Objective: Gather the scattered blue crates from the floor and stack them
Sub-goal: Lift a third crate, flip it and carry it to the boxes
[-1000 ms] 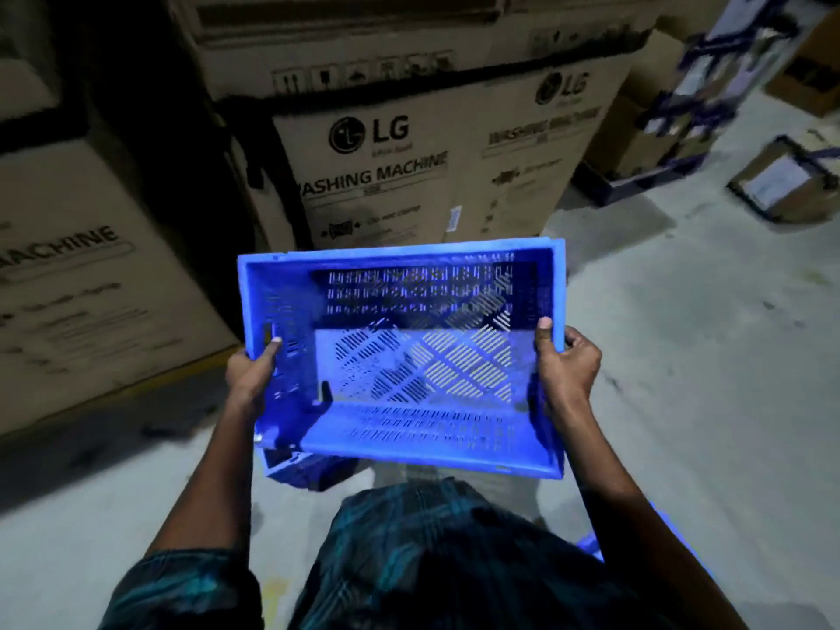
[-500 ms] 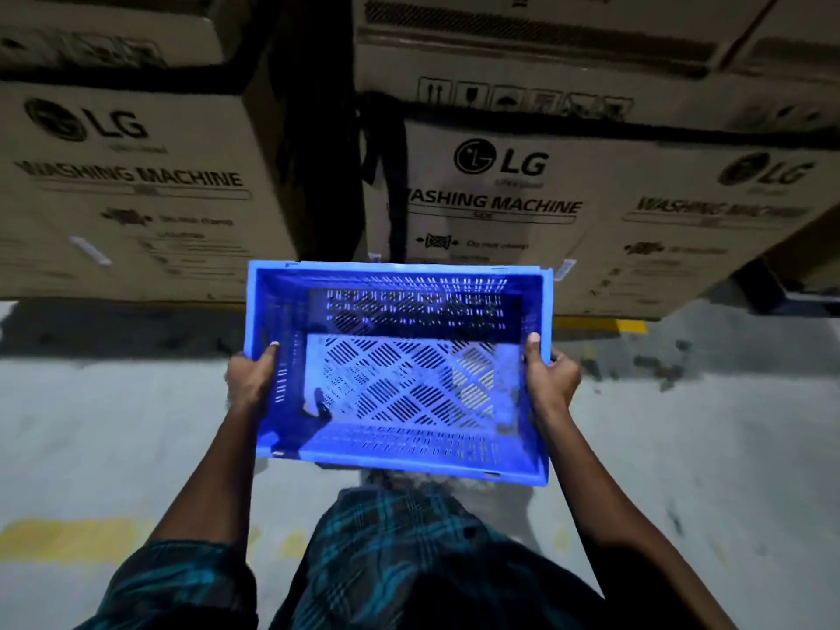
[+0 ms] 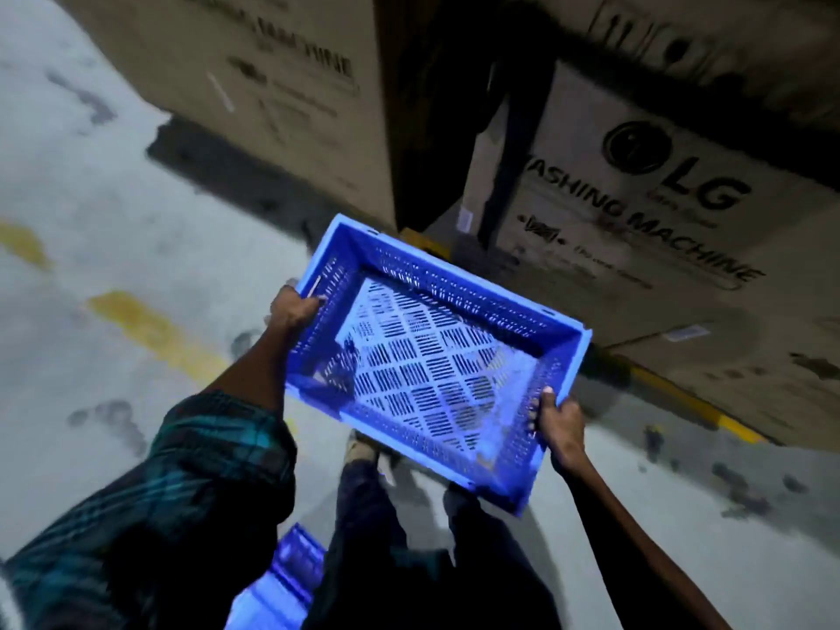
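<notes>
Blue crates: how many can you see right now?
2. One blue crate is held by the left hand and right hand; a second crate shows partly near the person's legs. Others may be hidden.

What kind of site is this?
Likely an appliance warehouse: tall LG washing machine cartons stand on a concrete floor with yellow lane markings, and a blue plastic crate is carried past them.

Empty perforated blue crate (image 3: pixel 436 356) held off floor, tilted, open side up; 2nd crate (image 3: pixel 286 579) below.
</notes>
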{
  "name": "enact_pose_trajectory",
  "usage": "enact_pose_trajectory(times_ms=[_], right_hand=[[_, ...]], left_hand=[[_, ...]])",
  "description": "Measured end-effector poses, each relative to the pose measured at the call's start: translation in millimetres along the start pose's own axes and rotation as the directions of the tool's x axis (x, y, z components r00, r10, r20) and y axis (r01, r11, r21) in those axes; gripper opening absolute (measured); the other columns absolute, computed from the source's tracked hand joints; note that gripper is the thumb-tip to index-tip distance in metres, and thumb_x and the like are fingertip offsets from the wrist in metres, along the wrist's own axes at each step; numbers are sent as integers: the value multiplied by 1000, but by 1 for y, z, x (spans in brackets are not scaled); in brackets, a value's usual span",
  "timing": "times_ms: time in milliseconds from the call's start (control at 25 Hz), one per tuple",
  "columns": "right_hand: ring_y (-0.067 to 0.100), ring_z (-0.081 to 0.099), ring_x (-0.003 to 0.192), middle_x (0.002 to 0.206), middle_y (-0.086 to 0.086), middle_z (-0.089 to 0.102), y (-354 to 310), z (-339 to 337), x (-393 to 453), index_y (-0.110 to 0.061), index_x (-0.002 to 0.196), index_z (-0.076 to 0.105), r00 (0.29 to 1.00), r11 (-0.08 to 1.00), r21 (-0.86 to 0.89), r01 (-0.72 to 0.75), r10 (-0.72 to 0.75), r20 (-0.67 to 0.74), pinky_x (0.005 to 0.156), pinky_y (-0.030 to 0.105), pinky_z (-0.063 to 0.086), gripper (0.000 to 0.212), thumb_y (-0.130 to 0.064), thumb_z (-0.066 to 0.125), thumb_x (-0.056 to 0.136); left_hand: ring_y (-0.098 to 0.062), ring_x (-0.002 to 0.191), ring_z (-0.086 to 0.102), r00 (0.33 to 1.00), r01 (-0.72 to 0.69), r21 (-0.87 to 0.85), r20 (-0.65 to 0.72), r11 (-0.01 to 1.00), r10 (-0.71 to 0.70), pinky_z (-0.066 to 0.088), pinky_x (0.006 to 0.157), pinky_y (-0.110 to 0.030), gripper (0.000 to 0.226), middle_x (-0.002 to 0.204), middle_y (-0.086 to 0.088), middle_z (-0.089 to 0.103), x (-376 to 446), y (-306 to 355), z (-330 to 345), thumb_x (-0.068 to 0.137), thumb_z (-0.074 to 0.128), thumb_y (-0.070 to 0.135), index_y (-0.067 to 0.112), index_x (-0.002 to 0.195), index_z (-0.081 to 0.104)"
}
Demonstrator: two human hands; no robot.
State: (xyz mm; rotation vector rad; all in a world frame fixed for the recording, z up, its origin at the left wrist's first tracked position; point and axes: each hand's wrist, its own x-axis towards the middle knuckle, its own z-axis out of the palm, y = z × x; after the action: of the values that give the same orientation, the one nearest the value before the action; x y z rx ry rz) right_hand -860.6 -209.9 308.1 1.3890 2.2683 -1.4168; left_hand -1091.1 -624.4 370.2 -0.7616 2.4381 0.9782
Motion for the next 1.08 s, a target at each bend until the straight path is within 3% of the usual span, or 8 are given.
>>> enact_pose_trajectory(times_ms=[160, 360, 520, 640, 720, 840, 960, 1080], right_hand=[[24, 65, 49, 64, 11, 65, 15, 26, 53, 5, 95, 58, 982, 987, 29, -158, 154, 111, 55, 45, 56, 49, -44, 49, 93], [35, 69, 68, 72, 13, 69, 22, 79, 102, -6, 87, 59, 976, 980, -17, -199, 200, 88, 64, 44, 57, 30, -34, 51, 92], [37, 66, 75, 82, 22, 68, 62, 122, 144, -9, 89, 58, 980, 980, -27, -197, 197, -5, 67, 46, 52, 48, -53, 46, 77], [33, 56, 71, 77, 18, 58, 41, 140, 149, -8, 82, 56, 973, 975, 5, -224, 224, -62, 66, 41, 47, 29, -37, 54, 77], [30, 51, 67, 74, 15, 53, 37, 149, 152, -10, 77, 55, 965, 969, 101, -224, 235, -120, 59, 37, 42, 25, -35, 57, 70], [29, 52, 61, 73, 13, 56, 36, 162, 141, -5, 86, 59, 967, 968, 123, -217, 231, -112, 58, 36, 44, 32, -34, 58, 73], [39, 64, 80, 87, 22, 65, 30, 170, 129, 1, 93, 60, 962, 972, 53, -227, 232, -143, 77, 49, 54, 45, -40, 56, 74], [42, 66, 87, 92, 27, 67, 31, 178, 117, 4, 96, 58, 973, 979, 22, -201, 203, -107, 79, 48, 54, 60, -48, 53, 67]], left_hand=[[-39, 101, 66, 993, 115, -3, -33, 993, -115, 54, 88, -44, 58, 108, -22, 70, 25, -7, 47, 72, 69, 42, 6, 116, 64], [-38, 103, 59, 970, 169, -121, -158, 978, -187, 47, 99, -49, 67, 105, -12, 60, 72, -26, 100, 63, 63, 48, 18, 120, 42], [-40, 109, 58, 963, 133, -36, -233, 990, -138, 42, 103, -50, 59, 115, -18, 64, 108, -32, 133, 71, 64, 40, 19, 121, 42], [-36, 119, 53, 902, 176, 31, -405, 984, -149, 32, 105, -44, 50, 118, -17, 65, 134, -28, 147, 75, 62, 27, 19, 123, 47], [-34, 120, 51, 901, 122, 21, -422, 992, -101, 28, 105, -42, 48, 117, -15, 65, 145, -23, 144, 76, 59, 22, 19, 122, 48], [-35, 117, 50, 942, 16, 27, -335, 1000, -7, 28, 103, -43, 47, 115, -14, 63, 159, -30, 129, 78, 59, 23, 17, 123, 46], [-37, 116, 52, 952, -52, 73, -297, 996, 72, 29, 102, -44, 50, 116, -14, 65, 167, -37, 121, 78, 62, 24, 17, 124, 46], [-38, 117, 53, 952, -90, 123, -279, 988, 122, 30, 102, -45, 53, 119, -14, 65, 172, -38, 115, 78, 65, 25, 16, 127, 46]])
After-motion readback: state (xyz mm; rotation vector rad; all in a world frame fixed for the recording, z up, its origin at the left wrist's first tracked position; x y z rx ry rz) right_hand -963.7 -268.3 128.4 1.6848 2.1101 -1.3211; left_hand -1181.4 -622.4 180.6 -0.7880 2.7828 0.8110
